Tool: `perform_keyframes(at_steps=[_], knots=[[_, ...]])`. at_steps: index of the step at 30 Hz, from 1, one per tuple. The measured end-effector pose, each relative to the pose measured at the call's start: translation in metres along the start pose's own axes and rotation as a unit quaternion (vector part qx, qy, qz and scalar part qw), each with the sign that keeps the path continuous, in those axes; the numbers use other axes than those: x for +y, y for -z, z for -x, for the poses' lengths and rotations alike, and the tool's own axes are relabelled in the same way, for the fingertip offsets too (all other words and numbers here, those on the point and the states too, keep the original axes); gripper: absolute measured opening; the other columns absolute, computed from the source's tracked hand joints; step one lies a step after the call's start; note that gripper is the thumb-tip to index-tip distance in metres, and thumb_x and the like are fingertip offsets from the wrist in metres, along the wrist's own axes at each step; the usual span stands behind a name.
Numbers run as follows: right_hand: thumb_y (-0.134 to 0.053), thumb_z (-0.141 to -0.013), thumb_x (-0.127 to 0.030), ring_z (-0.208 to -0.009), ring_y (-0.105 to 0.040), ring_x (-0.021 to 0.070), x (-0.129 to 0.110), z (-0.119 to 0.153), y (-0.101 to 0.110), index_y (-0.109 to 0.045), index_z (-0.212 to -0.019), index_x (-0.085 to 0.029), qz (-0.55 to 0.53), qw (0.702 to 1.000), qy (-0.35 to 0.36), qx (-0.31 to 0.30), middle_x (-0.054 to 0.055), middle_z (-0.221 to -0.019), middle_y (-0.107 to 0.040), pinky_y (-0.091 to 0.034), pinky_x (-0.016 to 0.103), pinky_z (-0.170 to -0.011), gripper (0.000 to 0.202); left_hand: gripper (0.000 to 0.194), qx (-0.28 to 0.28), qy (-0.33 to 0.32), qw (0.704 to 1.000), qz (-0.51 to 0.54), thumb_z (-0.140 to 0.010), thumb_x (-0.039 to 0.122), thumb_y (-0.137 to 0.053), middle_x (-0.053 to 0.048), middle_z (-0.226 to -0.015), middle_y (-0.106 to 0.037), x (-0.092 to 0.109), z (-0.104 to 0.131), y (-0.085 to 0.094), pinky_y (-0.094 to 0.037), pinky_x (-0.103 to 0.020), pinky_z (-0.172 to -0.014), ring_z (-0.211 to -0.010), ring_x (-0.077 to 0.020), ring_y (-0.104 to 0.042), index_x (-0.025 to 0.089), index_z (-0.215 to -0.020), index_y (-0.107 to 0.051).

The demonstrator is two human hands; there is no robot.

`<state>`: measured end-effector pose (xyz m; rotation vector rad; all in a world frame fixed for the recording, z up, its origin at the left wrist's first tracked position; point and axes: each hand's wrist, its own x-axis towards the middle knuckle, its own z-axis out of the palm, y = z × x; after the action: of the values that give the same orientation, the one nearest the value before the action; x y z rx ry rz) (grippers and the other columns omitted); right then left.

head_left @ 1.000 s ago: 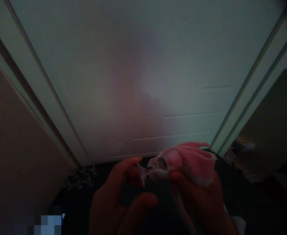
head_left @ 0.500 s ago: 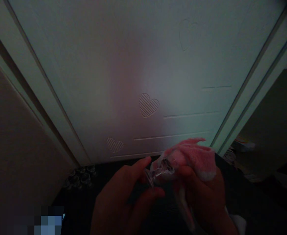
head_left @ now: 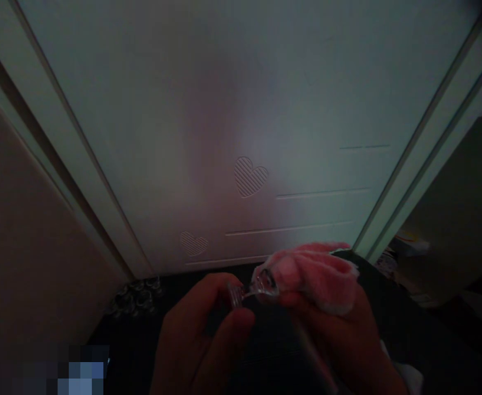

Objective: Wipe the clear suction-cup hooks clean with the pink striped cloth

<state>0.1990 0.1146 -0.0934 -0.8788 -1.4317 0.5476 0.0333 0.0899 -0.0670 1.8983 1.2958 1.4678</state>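
Note:
A small clear stemmed glass (head_left: 264, 284) lies on its side in the air between my hands, its foot to the left and its bowl to the right. My left hand (head_left: 202, 329) pinches the foot between thumb and fingers. Bunched in my right hand (head_left: 339, 334) is a pink cloth (head_left: 327, 280) with pale edges, which touches the far side of the bowl. One end of this cloth hangs down below the hand. The right fingertips are partly hidden by the fabric.
Several similar small glasses (head_left: 136, 296) stand together at the left on the dark surface (head_left: 265, 351). Behind it rises a pale panel (head_left: 162, 137) with engraved hearts. Dim items, including a white packet (head_left: 411, 242), lie at the right.
The glass has shifted slightly left and turned a little, its foot now sitting deeper between my left fingers. The right hand and the pink cloth have moved left with it.

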Motion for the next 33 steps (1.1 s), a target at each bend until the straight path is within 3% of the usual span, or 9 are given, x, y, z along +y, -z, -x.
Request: perform_keyframes(at_steps=[4,10,15,18,20,23,26,30,33], knots=[[-0.07,-0.072,-0.045,-0.045,-0.056,0.013,-0.001,0.0,-0.003,-0.064,-0.058,-0.022,0.004,1.0,0.021,-0.01,-0.003,-0.052,-0.062,-0.048,0.024,-0.047,0.028,0.041,0.022,-0.003,1.0,0.015,-0.082,0.059,-0.046,0.004,-0.06,-0.062,0.0,0.002,-0.004,-0.041,-0.021,-0.051,-0.053,-0.0126,-0.054,0.023,-0.075,-0.066],[-0.068,-0.075,-0.04,-0.042,-0.052,0.0116,-0.005,-0.001,-0.007,-0.061,-0.054,-0.021,-0.024,0.999,0.02,-0.026,-0.004,-0.048,-0.059,-0.045,0.022,-0.043,0.03,0.041,0.087,-0.006,0.995,0.049,-0.079,0.062,-0.051,0.005,-0.065,-0.067,-0.001,0.01,-0.009,-0.045,-0.021,-0.055,-0.059,-0.0128,-0.06,0.029,-0.098,-0.067],[-0.067,-0.076,-0.038,-0.042,-0.051,0.0108,0.003,0.002,-0.006,-0.062,-0.057,-0.021,-0.024,0.999,0.032,0.034,-0.004,-0.049,-0.058,-0.045,0.02,-0.041,0.027,0.038,0.098,-0.047,0.992,0.065,-0.079,0.04,-0.064,0.007,-0.085,-0.072,-0.006,0.015,-0.015,-0.05,-0.02,-0.07,-0.074,-0.0124,-0.066,0.037,-0.116,-0.057],[-0.066,-0.078,-0.04,-0.041,-0.049,0.0099,0.006,0.002,-0.007,-0.059,-0.055,-0.02,-0.029,0.997,0.025,0.06,-0.004,-0.048,-0.056,-0.043,0.018,-0.039,0.031,0.041,0.088,-0.052,0.993,0.053,-0.077,0.02,-0.066,0.01,-0.094,-0.073,-0.006,0.014,-0.015,-0.049,-0.016,-0.073,-0.08,-0.0094,-0.068,0.041,-0.112,-0.059],[-0.065,-0.078,-0.042,-0.042,-0.048,0.0097,0.006,0.001,-0.006,-0.058,-0.054,-0.019,-0.033,0.997,0.013,0.071,-0.004,-0.048,-0.054,-0.043,0.018,-0.038,0.034,0.04,0.059,-0.042,0.996,0.045,-0.075,0.017,-0.067,0.01,-0.096,-0.074,-0.006,0.012,-0.012,-0.05,-0.016,-0.072,-0.08,-0.0099,-0.069,0.039,-0.107,-0.063],[-0.062,-0.078,-0.05,-0.043,-0.049,0.0105,0.005,-0.001,-0.003,-0.059,-0.056,-0.019,-0.058,0.997,0.006,0.044,-0.003,-0.05,-0.055,-0.044,0.02,-0.04,0.037,0.031,0.034,-0.012,0.999,0.029,-0.072,0.025,-0.071,0.007,-0.091,-0.075,-0.006,0.01,-0.007,-0.052,-0.019,-0.069,-0.076,-0.0129,-0.069,0.035,-0.101,-0.068],[-0.065,-0.072,-0.055,-0.05,-0.056,0.0132,0.001,-0.003,0.001,-0.064,-0.063,-0.02,-0.08,0.996,-0.002,-0.028,-0.001,-0.057,-0.062,-0.05,0.024,-0.048,0.037,0.026,0.061,0.018,0.998,0.028,-0.072,0.04,-0.07,0.005,-0.076,-0.074,-0.004,0.008,-0.004,-0.049,-0.022,-0.064,-0.068,-0.0147,-0.067,0.032,-0.097,-0.07],[-0.075,-0.068,-0.038,-0.051,-0.058,0.0137,-0.005,-0.003,0.002,-0.066,-0.064,-0.021,-0.053,0.994,-0.048,-0.086,-0.002,-0.058,-0.064,-0.05,0.023,-0.049,0.02,0.022,0.078,0.03,0.996,0.032,-0.071,0.046,-0.067,0.005,-0.061,-0.067,0.0,0.006,-0.002,-0.044,-0.023,-0.057,-0.058,-0.0144,-0.059,0.028,-0.083,-0.07],[-0.075,-0.068,-0.026,-0.051,-0.059,0.0133,-0.009,-0.004,0.0,-0.066,-0.063,-0.022,-0.041,0.994,-0.036,-0.096,-0.004,-0.057,-0.064,-0.05,0.023,-0.051,0.011,0.029,0.059,0.028,0.997,0.031,-0.075,0.05,-0.06,0.005,-0.055,-0.059,0.003,0.005,-0.001,-0.039,-0.023,-0.051,-0.052,-0.0129,-0.051,0.024,-0.066,-0.064]])
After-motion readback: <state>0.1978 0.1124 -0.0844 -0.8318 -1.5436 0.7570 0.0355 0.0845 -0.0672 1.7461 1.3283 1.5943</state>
